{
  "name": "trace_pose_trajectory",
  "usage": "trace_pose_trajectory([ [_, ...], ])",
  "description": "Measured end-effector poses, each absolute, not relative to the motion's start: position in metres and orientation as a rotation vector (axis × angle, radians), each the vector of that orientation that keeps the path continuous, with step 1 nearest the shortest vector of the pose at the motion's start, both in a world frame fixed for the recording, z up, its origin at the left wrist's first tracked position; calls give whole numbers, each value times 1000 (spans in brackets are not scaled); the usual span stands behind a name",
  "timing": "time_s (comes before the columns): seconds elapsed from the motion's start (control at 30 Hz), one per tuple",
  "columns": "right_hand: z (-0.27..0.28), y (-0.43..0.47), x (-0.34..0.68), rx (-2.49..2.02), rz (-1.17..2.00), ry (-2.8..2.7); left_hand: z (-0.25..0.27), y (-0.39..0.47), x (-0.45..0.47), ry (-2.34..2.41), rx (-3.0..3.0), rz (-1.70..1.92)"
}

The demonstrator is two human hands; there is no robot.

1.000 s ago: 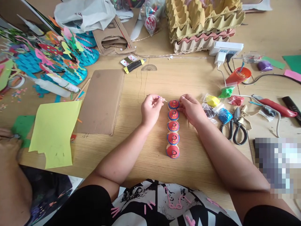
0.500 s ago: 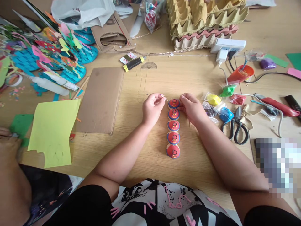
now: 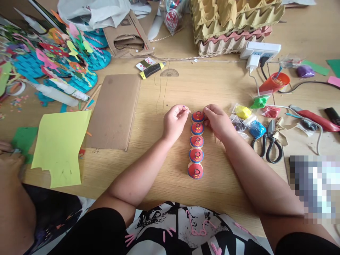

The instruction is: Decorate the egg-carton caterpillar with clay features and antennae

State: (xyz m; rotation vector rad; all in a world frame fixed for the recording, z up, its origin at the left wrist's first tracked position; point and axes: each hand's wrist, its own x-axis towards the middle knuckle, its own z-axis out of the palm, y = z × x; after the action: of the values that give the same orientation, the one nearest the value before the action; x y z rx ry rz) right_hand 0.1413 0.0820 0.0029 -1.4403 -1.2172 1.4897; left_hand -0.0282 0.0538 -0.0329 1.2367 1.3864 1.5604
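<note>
A row of egg-carton cups lies lengthwise before me, each cup coloured red with a blue rim and a small yellow and black face. At its far end my right hand is closed, thumb and forefinger pinching the edge of the last cup. Thin pale stick tips poke out below that palm. On the other side, my left hand pinches a thin pale stick like a toothpick, its end close to the same cup. Whether the stick touches the cup I cannot tell.
Bagged coloured clay, black-handled scissors and an orange cup with sticks lie to the right. Cardboard and yellow paper are left. Egg trays stand behind. Another person's hand is at far left.
The view has shifted slightly. My left hand has edged a little to the right, and both hands remain at the far cup.
</note>
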Motion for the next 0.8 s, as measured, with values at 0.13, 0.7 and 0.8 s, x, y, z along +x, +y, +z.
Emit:
trace_pose_trajectory([
  [0.13,0,83,141,-1420,1502,-1191,-33,54,-28,1357,1234,1582],
  [0.7,38,88,163,-1378,1376,-1219,-27,51,-27,1409,1277,1549],
  [0.8,39,93,164,-1239,1660,-865,-28,50,-28,1406,1284,1530],
])
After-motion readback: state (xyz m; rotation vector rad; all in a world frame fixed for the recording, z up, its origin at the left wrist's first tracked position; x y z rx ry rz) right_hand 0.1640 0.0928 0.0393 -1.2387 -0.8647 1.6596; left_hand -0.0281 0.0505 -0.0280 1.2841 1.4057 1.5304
